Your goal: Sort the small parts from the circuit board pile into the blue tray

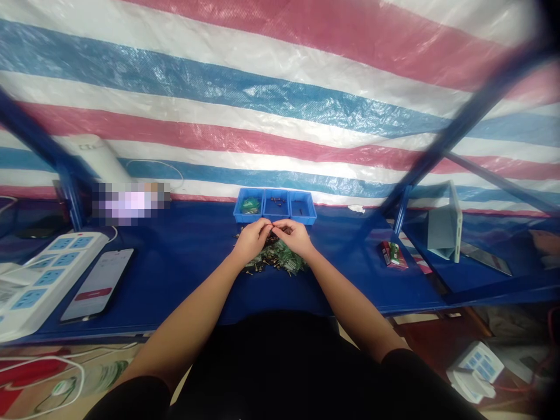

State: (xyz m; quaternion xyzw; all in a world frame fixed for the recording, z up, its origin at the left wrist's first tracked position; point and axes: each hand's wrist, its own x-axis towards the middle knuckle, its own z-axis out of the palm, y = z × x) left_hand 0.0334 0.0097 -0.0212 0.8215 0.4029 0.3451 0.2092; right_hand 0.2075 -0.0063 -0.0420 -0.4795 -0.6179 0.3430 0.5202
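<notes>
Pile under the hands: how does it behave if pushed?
The pile would probably scatter rather than slide whole: it's many small, loose-looking bits. The green pieces likely catch on each other, being heaped and overlapping.

Anything between the fingers [265, 227] is too small to tell; the left hand [250, 240] and right hand [298, 238] partly hide the pile of small parts [283, 260]. Pixelation masks something [126, 204] (only pale blocks show). The left edge crops the power strip [65, 244]; lettering on the phone [100, 283] is unreadable.
</notes>
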